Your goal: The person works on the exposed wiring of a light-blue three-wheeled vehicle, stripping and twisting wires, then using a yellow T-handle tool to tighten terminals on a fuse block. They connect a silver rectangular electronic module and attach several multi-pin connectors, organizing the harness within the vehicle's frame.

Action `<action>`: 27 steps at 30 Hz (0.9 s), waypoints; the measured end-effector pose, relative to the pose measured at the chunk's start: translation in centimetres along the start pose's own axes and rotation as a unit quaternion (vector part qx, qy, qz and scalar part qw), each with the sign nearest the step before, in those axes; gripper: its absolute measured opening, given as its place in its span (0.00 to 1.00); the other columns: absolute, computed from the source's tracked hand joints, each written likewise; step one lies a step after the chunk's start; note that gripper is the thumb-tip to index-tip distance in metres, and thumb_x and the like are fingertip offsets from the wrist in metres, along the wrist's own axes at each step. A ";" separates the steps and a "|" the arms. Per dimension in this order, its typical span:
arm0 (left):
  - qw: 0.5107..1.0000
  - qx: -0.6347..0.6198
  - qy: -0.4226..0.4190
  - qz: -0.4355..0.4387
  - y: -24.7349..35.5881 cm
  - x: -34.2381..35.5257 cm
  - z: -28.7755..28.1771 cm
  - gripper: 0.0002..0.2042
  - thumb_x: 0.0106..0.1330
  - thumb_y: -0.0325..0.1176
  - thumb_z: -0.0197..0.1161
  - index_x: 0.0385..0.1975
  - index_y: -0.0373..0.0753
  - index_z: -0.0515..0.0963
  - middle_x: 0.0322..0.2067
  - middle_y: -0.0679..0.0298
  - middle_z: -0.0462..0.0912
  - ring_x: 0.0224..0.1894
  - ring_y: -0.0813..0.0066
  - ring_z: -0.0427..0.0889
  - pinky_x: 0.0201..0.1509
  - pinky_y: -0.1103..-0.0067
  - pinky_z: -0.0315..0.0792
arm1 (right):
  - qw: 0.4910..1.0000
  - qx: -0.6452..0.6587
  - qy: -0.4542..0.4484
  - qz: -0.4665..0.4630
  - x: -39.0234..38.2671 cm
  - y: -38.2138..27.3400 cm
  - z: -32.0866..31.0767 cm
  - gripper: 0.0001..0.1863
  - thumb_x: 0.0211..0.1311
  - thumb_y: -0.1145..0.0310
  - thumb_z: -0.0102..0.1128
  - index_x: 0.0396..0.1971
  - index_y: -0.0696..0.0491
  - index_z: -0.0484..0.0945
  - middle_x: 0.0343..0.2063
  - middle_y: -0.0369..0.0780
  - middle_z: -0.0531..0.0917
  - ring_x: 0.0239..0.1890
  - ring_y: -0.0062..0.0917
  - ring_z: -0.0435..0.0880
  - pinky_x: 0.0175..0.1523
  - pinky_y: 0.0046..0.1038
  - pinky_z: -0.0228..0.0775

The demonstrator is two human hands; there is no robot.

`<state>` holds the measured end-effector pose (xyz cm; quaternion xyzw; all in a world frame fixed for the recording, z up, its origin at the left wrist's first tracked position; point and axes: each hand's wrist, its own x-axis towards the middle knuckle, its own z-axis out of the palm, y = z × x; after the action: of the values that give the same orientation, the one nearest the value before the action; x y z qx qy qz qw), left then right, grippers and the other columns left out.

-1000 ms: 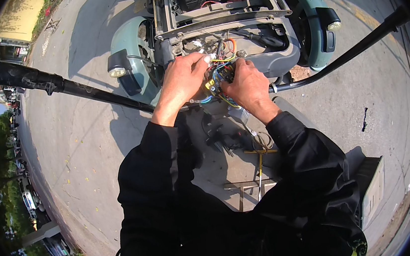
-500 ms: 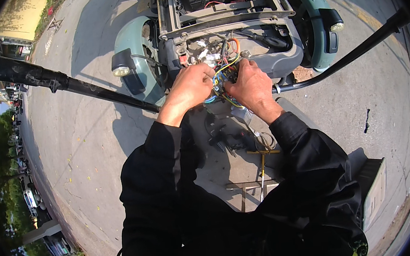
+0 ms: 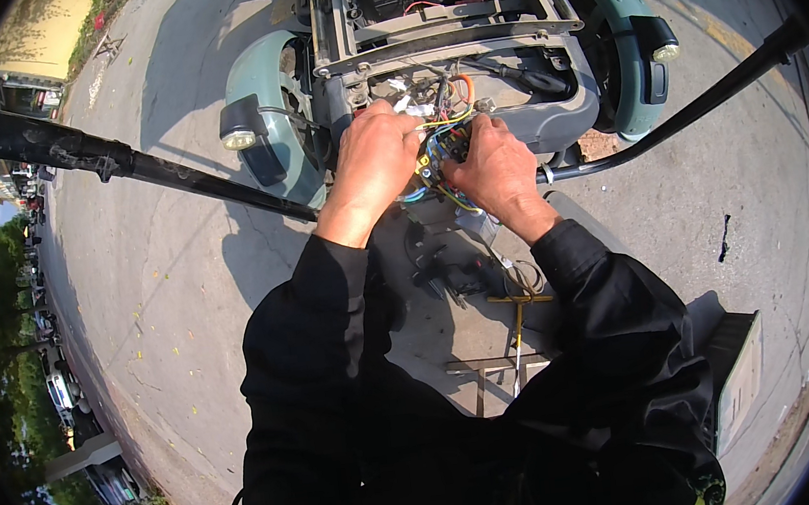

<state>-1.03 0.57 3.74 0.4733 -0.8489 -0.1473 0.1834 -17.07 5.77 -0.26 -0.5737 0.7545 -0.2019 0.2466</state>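
Nearest is a yellow T-handled tool [image 3: 518, 302]. Beyond, the right hand [image 3: 496, 166] stays curled around coloured wiring [image 3: 428, 171] at the near edge of the grey housing [image 3: 559, 124]. The left hand [image 3: 375, 162] has shifted farther up, drawn narrow beside a yellow wire [image 3: 443, 123], seemingly now its focus; its grip I cannot tell. Black bars [image 3: 210, 184] flank the reaching room.
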 end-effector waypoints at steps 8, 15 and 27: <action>1.000 0.011 0.004 0.026 0.5 -0.5 1.0 0.07 0.60 0.26 0.71 0.37 0.35 0.87 0.30 0.52 0.83 0.37 0.50 0.83 0.46 0.62 0.76 | 1.000 0.011 0.002 0.000 0.0 0.0 0.1 0.31 0.48 0.56 0.75 0.47 0.60 0.76 0.45 0.51 0.84 0.47 0.47 0.87 0.51 0.43 0.80; 0.996 -0.049 -0.048 -0.050 -0.3 -0.4 0.9 0.05 0.63 0.24 0.66 0.36 0.31 0.83 0.30 0.51 0.86 0.31 0.57 0.86 0.40 0.69 0.78 | 1.000 0.002 -0.010 -0.003 0.0 -0.3 -0.1 0.27 0.51 0.61 0.71 0.49 0.59 0.75 0.48 0.51 0.82 0.45 0.47 0.88 0.50 0.43 0.81; 0.962 -0.185 -0.047 -0.195 -1.5 -1.9 1.9 0.06 0.63 0.27 0.67 0.37 0.36 0.86 0.29 0.55 0.89 0.33 0.60 0.90 0.40 0.70 0.80 | 1.000 0.013 0.002 -0.006 0.0 -0.3 0.5 0.27 0.50 0.60 0.73 0.46 0.61 0.76 0.45 0.52 0.83 0.44 0.48 0.88 0.49 0.43 0.81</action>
<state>0.08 1.58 1.08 0.5803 -0.7056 -0.3568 0.1953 -16.57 5.66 -0.53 -0.5745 0.7491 -0.2140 0.2510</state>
